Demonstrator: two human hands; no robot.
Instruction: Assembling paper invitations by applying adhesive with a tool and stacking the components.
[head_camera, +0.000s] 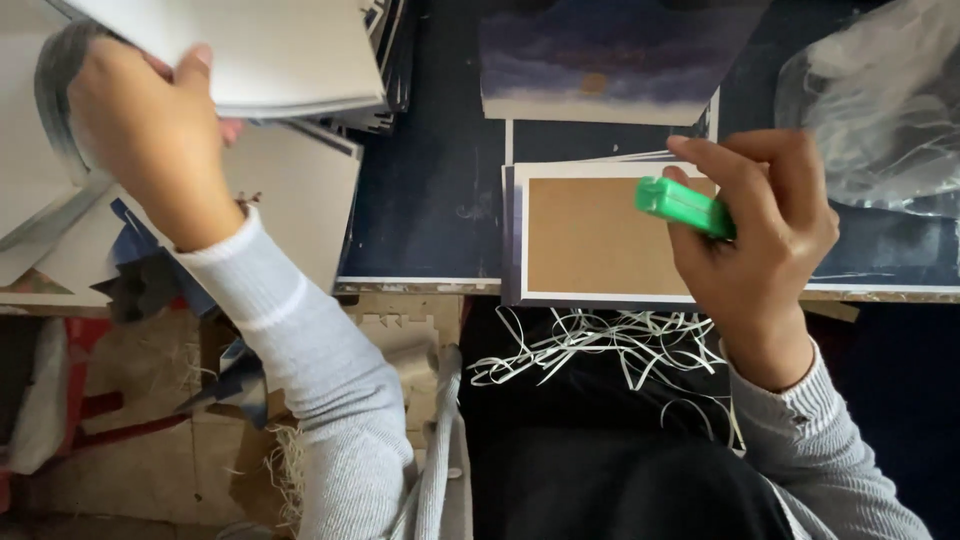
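My right hand (765, 235) grips the green cutter (683, 205) over the brown card (600, 235), while my left hand (150, 130) pinches a white sheet (250, 50) far left of it, which could slip.

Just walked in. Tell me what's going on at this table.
A person in a grey sweater sits at a dark work table. The left hand grips a stack of white sheets lifted at the table's left. The right hand holds a small green tool over a brown card with white borders that lies on a pile at the table's edge. Thin white paper strips lie below the edge, and a clear plastic bag sits to the right.
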